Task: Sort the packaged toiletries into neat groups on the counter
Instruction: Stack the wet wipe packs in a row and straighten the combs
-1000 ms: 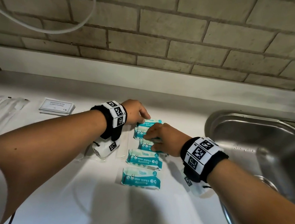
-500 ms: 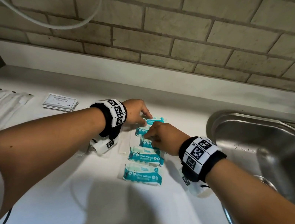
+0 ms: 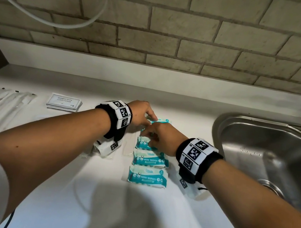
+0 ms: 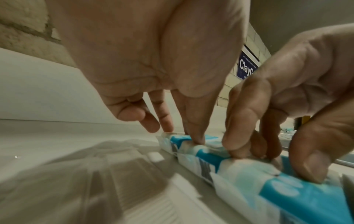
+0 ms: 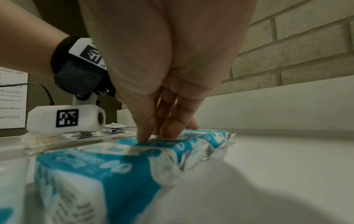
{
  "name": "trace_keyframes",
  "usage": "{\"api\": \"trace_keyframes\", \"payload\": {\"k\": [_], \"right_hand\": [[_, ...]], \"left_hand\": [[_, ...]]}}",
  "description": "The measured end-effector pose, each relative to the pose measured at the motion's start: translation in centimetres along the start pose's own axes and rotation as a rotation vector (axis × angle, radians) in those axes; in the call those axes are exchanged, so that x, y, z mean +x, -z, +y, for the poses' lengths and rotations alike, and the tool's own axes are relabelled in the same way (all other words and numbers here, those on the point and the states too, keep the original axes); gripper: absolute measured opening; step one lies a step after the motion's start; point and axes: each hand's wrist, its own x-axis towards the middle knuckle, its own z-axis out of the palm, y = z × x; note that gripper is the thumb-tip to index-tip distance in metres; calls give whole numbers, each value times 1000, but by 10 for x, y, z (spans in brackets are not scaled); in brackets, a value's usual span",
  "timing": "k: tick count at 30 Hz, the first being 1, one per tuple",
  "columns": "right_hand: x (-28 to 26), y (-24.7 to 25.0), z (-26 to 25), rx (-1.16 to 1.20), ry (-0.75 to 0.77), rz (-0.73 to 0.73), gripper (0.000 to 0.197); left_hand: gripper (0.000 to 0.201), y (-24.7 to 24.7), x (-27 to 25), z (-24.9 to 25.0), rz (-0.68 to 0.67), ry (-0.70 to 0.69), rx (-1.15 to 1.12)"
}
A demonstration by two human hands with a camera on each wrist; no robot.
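Mini wipes packs [image 3: 150, 159] lined in a column, frame centre.
Pressed at far end by straight fingertips of left hand [image 3: 140, 113] and right hand [image 3: 162, 137], nothing pinched.

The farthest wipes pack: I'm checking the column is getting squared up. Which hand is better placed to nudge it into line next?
Left, probably. The left hand has its fingertips on the farthest wipes pack, while the right hand presses the second pack nearer the person, holding the column steady.

Seemingly 4 teal wipe packs [image 3: 150, 160] lie columned.
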Motion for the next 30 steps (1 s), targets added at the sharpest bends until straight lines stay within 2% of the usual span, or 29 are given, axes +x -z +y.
{"api": "trace_keyframes", "payload": {"k": [5,10,12,21,27,30], "right_hand": [[-13,2,-5,18,4,-21,30],[-39,-5,-15,-37,33,-157,51],[-45,-9,-16,-90,33,-194,54],[-56,-10,-19,-94,-7,-161,49],[-51,-13,-18,-80,-20,-123,46],[-52,-13,-17,-66,-13,-114,44]], "left_hand": [[32,-2,-5,-2,16,-39,18],[46,-7,-22,0,-47,-136,190],[48,-12,-29,2,-76,-136,244],[41,-19,-41,7,-84,-89,259],[39,-19,-42,11,-76,-106,261],[40,-19,-43,9,-55,-97,209]]}}
